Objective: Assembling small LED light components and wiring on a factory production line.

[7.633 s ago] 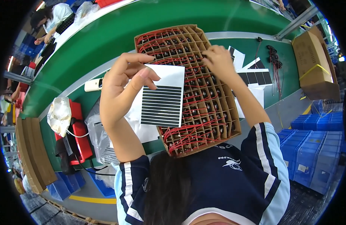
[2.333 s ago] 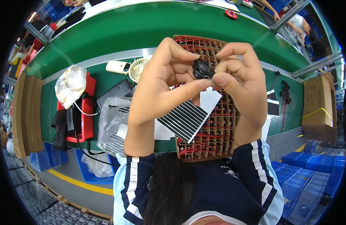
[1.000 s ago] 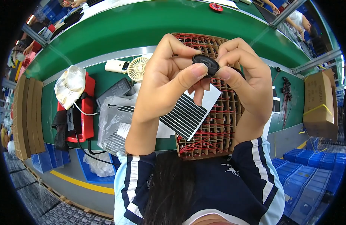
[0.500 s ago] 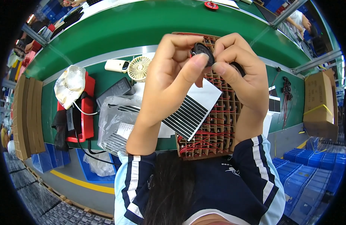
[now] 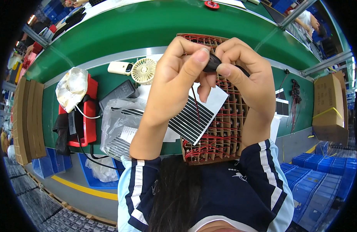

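Fingers (image 5: 199,57) pinching: left hand (image 5: 178,73) and right hand (image 5: 253,73) both have thumb and fingertips on one black part (image 5: 212,64), up between them over the carton. Left hand's lower fingers hang loosely curled; right hand's fold toward the palm.

Green panel (image 5: 139,31) runs along the far side of the green bench (image 5: 51,108). Blue crates (image 5: 313,189) sit off the bench's right end. Divided carton (image 5: 213,160) lies below both hands, near end by the shirt (image 5: 224,193); red wires (image 5: 195,152) run over its cells. Brown box (image 5: 328,96) at far right, yellow strap across it. Cardboard sheets (image 5: 29,120) stand at the left end.

Red bin (image 5: 92,92) on the left side of the bench, crumpled bag (image 5: 73,87) at its top. Striped sheet (image 5: 215,98), white with black bars, slants below the left hand, overlapping the carton; can't tell if the left hand touches it. Clear bag (image 5: 112,123) between bin and sheet. Cream fan (image 5: 143,70) just left of the left hand. Black adapter (image 5: 120,92) between fan and bin. Cable bundle (image 5: 296,92) well right of the right hand. Dark wire (image 5: 196,106) hangs below the left hand, in front of the sheet.
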A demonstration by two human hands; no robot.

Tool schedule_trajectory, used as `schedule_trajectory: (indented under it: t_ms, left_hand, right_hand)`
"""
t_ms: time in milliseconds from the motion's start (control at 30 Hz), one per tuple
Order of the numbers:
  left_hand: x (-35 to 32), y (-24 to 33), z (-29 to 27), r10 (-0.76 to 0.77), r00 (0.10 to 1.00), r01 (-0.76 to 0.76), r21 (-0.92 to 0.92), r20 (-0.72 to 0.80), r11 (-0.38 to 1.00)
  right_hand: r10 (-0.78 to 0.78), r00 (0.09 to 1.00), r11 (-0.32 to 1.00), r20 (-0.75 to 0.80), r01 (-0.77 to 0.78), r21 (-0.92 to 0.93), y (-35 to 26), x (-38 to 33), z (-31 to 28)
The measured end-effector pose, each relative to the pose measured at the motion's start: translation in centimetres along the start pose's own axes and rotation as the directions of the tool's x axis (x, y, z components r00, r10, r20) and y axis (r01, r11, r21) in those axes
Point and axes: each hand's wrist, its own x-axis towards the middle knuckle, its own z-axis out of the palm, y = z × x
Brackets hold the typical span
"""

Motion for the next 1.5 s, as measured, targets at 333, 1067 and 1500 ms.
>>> schedule_trajectory:
  t_ms: [333, 1067, 1500]
  left_hand:
    - [0.1, 0.5, -0.3, 0.015, 0.997, -0.009, 0.075, -0.079, 0.997]
    - [0.1, 0.3, -0.5, -0.01, 0.999, 0.011, 0.017, -0.033, 1.0]
    - [0.6, 0.2, -0.9, 0.005, 0.998, -0.01, 0.069, 0.06, 0.998]
  right_hand:
    - [0.09, 0.996, 0.996, -0.023, -0.089, 0.02, 0.6, 0.1, 0.1]
    - [0.004, 1.0, 0.982, 0.031, -0.009, 0.188, 0.9, 0.0, 0.2]
    - [0.057, 0.996, 0.972, 0.072, -0.072, 0.222, 0.1, 0.5, 0.1]
